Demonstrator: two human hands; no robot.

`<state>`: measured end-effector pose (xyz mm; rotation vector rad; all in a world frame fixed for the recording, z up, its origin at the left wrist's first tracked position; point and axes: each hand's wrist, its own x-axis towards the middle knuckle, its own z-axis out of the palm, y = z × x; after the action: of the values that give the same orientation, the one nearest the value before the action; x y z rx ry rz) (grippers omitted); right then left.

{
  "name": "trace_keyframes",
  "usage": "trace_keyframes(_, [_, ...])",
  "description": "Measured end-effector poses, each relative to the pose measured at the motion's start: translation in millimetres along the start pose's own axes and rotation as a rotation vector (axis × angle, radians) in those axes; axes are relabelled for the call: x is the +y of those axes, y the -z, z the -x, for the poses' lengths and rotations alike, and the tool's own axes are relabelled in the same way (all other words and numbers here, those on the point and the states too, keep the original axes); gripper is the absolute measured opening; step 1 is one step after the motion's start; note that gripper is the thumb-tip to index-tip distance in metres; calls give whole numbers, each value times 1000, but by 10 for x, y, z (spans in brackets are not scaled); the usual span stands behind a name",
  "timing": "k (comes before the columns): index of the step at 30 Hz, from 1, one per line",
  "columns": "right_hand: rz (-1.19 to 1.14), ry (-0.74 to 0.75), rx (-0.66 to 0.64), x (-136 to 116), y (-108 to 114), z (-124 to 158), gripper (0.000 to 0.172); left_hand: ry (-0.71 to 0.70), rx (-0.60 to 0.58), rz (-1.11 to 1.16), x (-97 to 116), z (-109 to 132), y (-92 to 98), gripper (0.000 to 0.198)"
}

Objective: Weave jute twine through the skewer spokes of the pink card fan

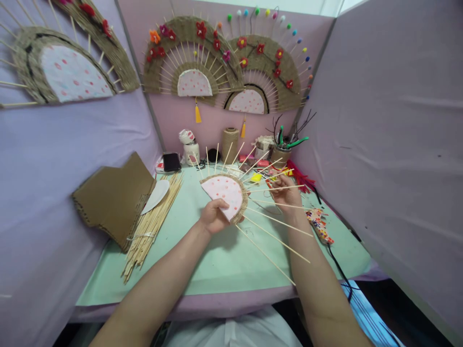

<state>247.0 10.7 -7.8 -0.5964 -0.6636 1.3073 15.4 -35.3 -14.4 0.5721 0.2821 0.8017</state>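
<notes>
My left hand (214,217) grips the lower corner of a half-made fan (226,192): a pink dotted half-disc edged with woven jute, with several thin wooden skewers radiating from it. It is held tilted above the green table (224,265). My right hand (287,192) is behind the skewers on the right side, fingers curled, seemingly pinching a thin jute strand among the sticks; what it holds is hard to make out.
A bundle of skewers (154,224) and brown cardboard pieces (114,200) lie at left. A jute spool (230,142), cup of pliers (282,149), jar and small craft bits stand at the back. Finished fans (191,58) hang on the purple walls. A patterned cloth strip (320,225) lies right.
</notes>
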Motion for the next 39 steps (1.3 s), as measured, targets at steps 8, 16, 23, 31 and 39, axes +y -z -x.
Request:
trace_keyframes(8, [-313, -5, -61, -233, 132, 32, 12, -44, 74, 26, 67, -17, 15, 63])
trace_keyframes(16, [-545, 53, -68, -349, 214, 31, 12, 91, 70, -26, 40, -32, 69, 63])
trace_keyframes(23, [-677, -54, -20, -355, 368, -62, 18, 100, -61, -75, 79, -4, 96, 67])
trace_keyframes(31, [164, 237, -60, 147, 45, -86, 19, 98, -144, -129, 5, 52, 35, 66])
trace_keyframes(39, [739, 357, -361, 478, -189, 161, 17, 121, -255, -148, -75, 67, -8, 69])
